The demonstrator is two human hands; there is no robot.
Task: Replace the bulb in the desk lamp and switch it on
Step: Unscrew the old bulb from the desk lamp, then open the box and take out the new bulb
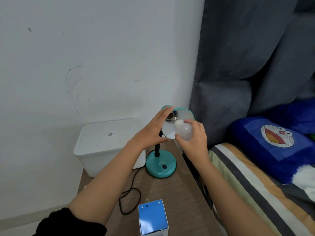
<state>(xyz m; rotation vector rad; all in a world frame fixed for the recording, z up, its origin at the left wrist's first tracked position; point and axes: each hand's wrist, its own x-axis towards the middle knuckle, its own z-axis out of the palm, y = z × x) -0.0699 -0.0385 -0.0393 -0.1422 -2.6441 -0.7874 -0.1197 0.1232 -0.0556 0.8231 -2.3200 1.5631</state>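
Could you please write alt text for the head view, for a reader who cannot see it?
The right hand holds a white bulb at the socket of a teal desk lamp, while the left hand rests against the shade. A blue box stands on the wooden table.

The left side of the lamp shade point(183, 114) and the top of the lamp's neck point(157, 150) are covered by the left hand point(151, 132). The lower end of the bulb point(185, 131) is hidden by the curled fingers of the right hand point(196, 142). Whether the bulb's thread sits in the socket point(169, 117) cannot be told. The print on the bulb and the label point(112, 134) on the white bin point(102, 150) are too small to be read. Part of the cord point(131, 196) is hidden behind the left forearm. The blue box point(153, 218) is cut off by the bottom edge, the cartoon pillow point(276, 138) by the right edge.
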